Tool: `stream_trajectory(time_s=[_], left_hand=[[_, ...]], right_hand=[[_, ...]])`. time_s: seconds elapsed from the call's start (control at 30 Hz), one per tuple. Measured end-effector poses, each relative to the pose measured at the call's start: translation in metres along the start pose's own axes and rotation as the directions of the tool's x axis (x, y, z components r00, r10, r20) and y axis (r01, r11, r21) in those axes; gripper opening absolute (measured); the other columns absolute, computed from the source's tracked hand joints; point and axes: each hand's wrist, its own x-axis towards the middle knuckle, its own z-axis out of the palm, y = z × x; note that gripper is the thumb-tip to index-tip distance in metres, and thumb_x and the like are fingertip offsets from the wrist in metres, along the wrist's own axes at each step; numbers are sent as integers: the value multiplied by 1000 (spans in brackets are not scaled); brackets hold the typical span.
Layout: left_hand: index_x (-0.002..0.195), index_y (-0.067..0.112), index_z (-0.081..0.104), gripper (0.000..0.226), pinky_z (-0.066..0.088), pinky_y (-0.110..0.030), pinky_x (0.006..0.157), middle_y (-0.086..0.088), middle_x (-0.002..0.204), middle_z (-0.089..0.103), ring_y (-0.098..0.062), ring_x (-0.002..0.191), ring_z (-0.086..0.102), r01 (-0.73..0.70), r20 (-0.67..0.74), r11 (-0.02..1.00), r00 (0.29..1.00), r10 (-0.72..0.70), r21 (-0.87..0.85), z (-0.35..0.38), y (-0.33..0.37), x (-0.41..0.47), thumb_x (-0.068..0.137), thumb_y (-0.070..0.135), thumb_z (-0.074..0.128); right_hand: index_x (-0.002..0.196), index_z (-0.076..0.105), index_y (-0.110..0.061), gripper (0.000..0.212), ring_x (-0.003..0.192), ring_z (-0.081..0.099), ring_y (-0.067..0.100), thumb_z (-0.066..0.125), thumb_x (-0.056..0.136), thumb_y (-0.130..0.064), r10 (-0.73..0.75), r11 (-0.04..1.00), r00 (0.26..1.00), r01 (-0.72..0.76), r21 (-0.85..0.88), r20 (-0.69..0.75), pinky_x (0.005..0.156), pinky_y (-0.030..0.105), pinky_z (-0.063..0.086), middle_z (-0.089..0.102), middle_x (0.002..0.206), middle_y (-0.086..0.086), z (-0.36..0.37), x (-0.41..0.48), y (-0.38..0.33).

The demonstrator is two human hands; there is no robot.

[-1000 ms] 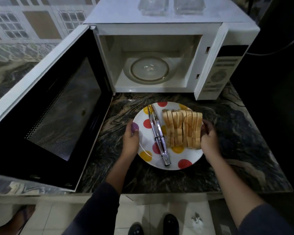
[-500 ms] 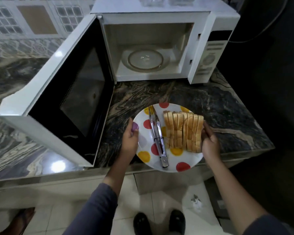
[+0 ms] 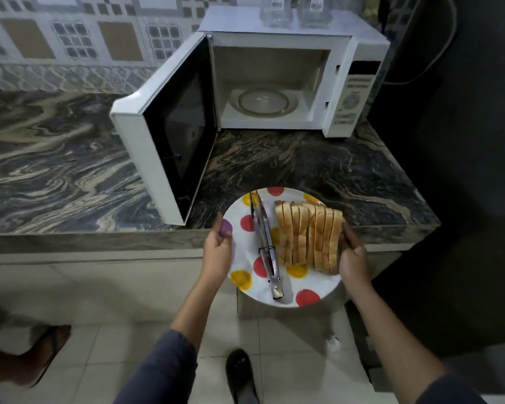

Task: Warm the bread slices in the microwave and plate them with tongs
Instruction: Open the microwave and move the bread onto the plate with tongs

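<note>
Polka-dotted plate, white with red, yellow and purple spots, held in the air out past the front edge of the marble counter, partly over the tiled floor.

Head view, the only one:
- Left hand curled on the plate's left rim, thumb on top by the purple spot, other fingers hidden beneath.
- Right hand closed on the right rim, thumb and fingers also pressed against the end of the bread slices.
- Slices stand on edge in a tight row on the plate's right half, leaning slightly.
- Metal tongs lie loose on the plate just left of the bread, arms locked together by a ring.
- White microwave well behind, door swung wide open, glass turntable bare.

Risks, as judged:
- Metal tongs riding into the cavity with the plate would likely spark; best lifted off first.
- Plate tipping could slide the tongs off or topple the row.
- Open door juts toward the plate's left side; a careless swing could clip it.
</note>
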Motion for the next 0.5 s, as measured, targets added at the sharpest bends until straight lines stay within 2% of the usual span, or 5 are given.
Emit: stream_trajectory(time_s=[0.1, 0.2, 0.3, 0.4, 0.5], left_hand=[[145, 7, 24, 52, 43, 1, 63, -3, 117, 52, 4, 83, 56, -2, -52, 999, 999, 0, -41, -24, -7, -40, 96, -7, 35], [144, 6, 26, 51, 42, 0, 60, 0, 106, 58, 10, 68, 55, -2, -131, 999, 991, -4, -46, -54, -22, -77, 96, -7, 36], [144, 8, 28, 51, 46, -3, 68, -10, 128, 52, -6, 91, 55, 12, -202, 998, 979, -23, -55, -91, -37, -109, 96, -4, 37], [144, 8, 29, 50, 45, -15, 84, -11, 139, 46, -18, 115, 51, -4, -281, 999, 960, -11, -51, -129, -44, -135, 96, -2, 39], [144, 6, 29, 49, 47, -9, 77, -13, 139, 45, -20, 115, 50, -16, -350, 998, 937, -7, -63, -168, -45, -151, 96, -3, 38]], right_hand=[[113, 60, -35, 35, 129, 45, 22, 42, 98, -9, 26, 999, 998, -27, 24, 60, 111, 43, 35, 51, 139, 4, 1, -31, 8], [121, 58, -24, 35, 130, 44, 19, 42, 97, -4, 3, 999, 992, -7, 33, 127, 112, 36, 33, 51, 136, 1, 7, -67, 20], [130, 53, -12, 34, 124, 44, 10, 43, 98, -8, -14, 999, 978, 20, -26, 209, 103, 24, 34, 52, 129, -3, 17, -106, 28], [132, 51, -9, 36, 121, 43, 8, 42, 98, -7, -32, 996, 954, 55, -69, 298, 103, 24, 33, 52, 127, -4, 35, -137, 41], [135, 49, -9, 38, 127, 42, 11, 40, 98, -4, -3, 998, 922, 29, -62, 387, 106, 25, 32, 50, 135, 1, 65, -159, 51]])
